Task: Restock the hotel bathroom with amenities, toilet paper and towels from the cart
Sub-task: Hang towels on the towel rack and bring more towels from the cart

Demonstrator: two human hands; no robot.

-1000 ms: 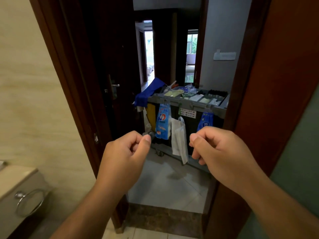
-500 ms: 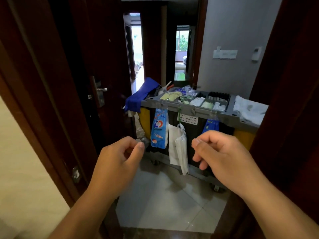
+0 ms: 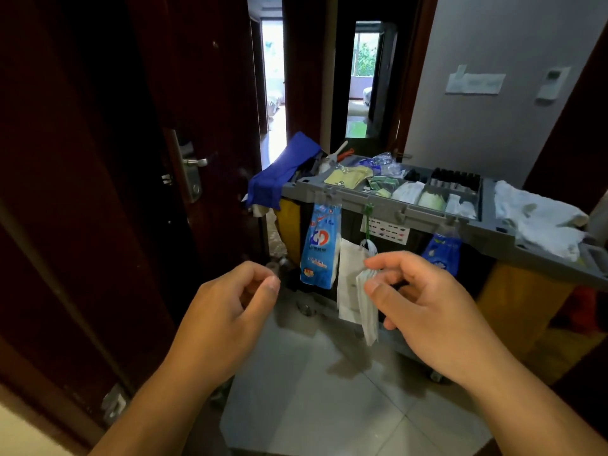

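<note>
Far left: dark wooden door (image 3: pixel 138 159) swung open, metal handle (image 3: pixel 194 162) catching the light. Bathroom's beige wall and towel ring from a second ago gone out of view. Next over, left hand (image 3: pixel 227 311) held up in front, fingers loosely curled, thumb close to the index tip, nothing in them, same pose as a second ago. Past that, a blue cloth (image 3: pixel 283 174) draped over the left end of the grey cart (image 3: pixel 411 213), parked in the corridor just outside the doorway and way bigger in view than before, so clearly stepped toward it. Blue packet (image 3: pixel 320 246) hanging off the front rail, white plastic bags (image 3: pixel 350 291) hanging right beside it. Right hand (image 3: pixel 427 311) in front of those bags, fingers loosely bent and a bit apart. Looks lined up with the bags rather than pinching them, though hard to swear to from this angle. Up top, tray compartments with small amenity sachets (image 3: pixel 427 196) and a row of dark little bottles (image 3: pixel 455 176). At the right end, a heap of white towels (image 3: pixel 539 222), hidden by the door frame a second ago, now in plain sight. No toilet paper spotted anywhere. My read: walk to the cart nearly over, nothing picked up yet, probably grabbing from the tray or the towel pile next.
</note>
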